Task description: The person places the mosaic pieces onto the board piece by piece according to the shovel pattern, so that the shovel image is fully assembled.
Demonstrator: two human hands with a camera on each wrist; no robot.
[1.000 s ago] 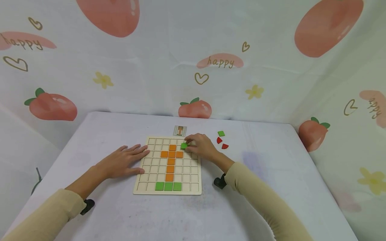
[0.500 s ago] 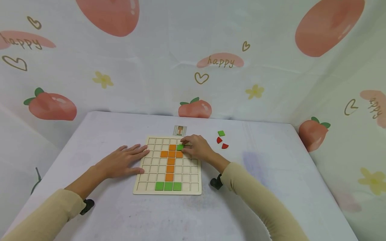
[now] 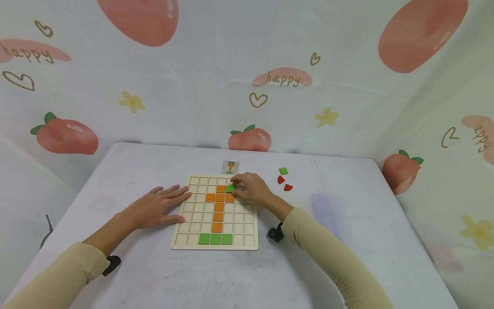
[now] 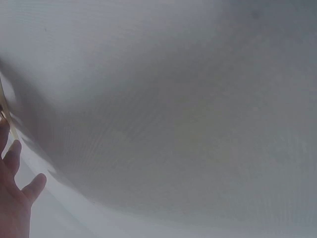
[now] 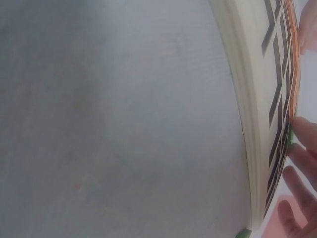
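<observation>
A pale wooden grid board (image 3: pixel 245 216) lies on the table. Orange square tiles (image 3: pixel 218 207) form a cross on it, and three green tiles (image 3: pixel 215 239) line its near row. My right hand (image 3: pixel 252 189) pinches a green square tile (image 3: pixel 230 189) at the cell to the right of the topmost orange tile. In the right wrist view, thumb and fingertips meet at the tile's green edge (image 5: pixel 290 135) over the board. My left hand (image 3: pixel 156 208) rests with straight, spread fingers at the board's left edge; some of those fingers show in the left wrist view.
Behind the board lies a small card (image 3: pixel 230 167) printed with a grid pattern. To the right are a loose green tile (image 3: pixel 283 171) and two red quarter-circle pieces, one red piece (image 3: pixel 281 180) nearer the tile. A patterned cloth (image 3: pixel 185 107) hangs behind the table.
My right hand has moved slightly left with the green tile, bringing it against the top orange tile, and has since held almost still. The left hand stays in place.
</observation>
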